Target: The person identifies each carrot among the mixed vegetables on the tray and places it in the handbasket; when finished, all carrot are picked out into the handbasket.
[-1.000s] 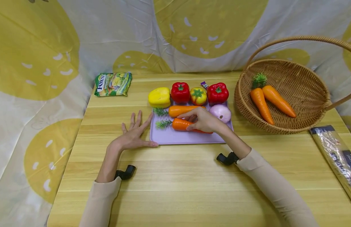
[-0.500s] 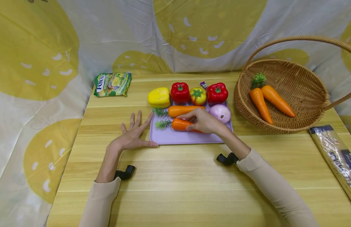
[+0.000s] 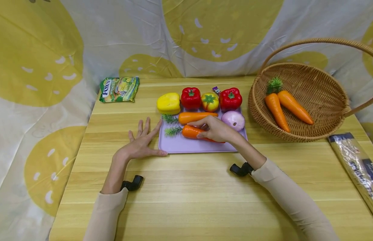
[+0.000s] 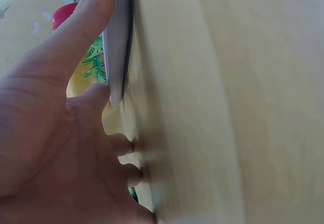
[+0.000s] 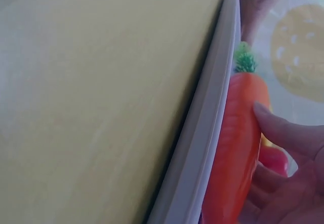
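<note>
My right hand (image 3: 214,129) grips an orange carrot (image 3: 190,132) with feathery green leaves, thumb on the near side and fingers on the far side. The carrot (image 5: 235,143) lies on a lilac tray (image 3: 198,147). Fingers spread, my left hand (image 3: 139,145) rests at the tray's left side, its thumb and index finger touching the edge. Just behind the held carrot lies a second carrot (image 3: 193,117). Along the back of the tray are a yellow pepper (image 3: 169,103), two red peppers (image 3: 191,98) and a yellow-red tomato (image 3: 210,102). A purple onion (image 3: 233,120) sits at the right.
A wicker basket (image 3: 322,87) with a tall handle holds two more carrots (image 3: 276,112) at the right. Farther right lies a long clear packet (image 3: 355,167). A green candy bag (image 3: 119,89) is at the back left, and a small purple-wrapped sweet (image 3: 216,89) lies behind the tray.
</note>
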A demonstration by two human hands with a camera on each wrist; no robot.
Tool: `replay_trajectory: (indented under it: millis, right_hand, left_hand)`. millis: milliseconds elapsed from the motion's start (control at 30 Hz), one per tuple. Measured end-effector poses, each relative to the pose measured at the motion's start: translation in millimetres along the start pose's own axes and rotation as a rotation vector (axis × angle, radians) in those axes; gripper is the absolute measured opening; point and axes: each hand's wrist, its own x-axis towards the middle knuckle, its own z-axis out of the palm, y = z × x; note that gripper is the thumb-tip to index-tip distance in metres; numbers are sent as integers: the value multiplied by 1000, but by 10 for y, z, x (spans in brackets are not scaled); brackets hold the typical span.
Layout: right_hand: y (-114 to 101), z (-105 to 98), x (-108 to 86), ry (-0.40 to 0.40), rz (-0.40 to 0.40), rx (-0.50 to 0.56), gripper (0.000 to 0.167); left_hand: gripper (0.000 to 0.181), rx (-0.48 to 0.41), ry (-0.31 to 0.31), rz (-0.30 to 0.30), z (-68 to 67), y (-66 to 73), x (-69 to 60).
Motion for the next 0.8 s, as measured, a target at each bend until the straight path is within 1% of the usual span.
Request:
replay_trajectory:
  millis: [67, 267, 467, 667, 800]
  right_hand:
    - [-1, -8, -8, -4, -5, -1, 47]
    - [10, -22, -22, -17, -17, 19, 48]
    - [-29, -50, -63, 2, -36, 39, 48]
    - [-115, -139, -131, 13, -12, 82, 47]
    - [-151, -246, -188, 31, 5, 107, 47]
  left_hand:
    - [119, 1, 2, 6, 1, 5, -3]
    - [120, -34, 17, 31, 11, -5, -15]
    - [120, -43, 17, 33, 8, 0, -22]
    - [121, -48, 24, 30, 16, -20, -16]
    - [121, -26, 15, 14, 14, -18, -6]
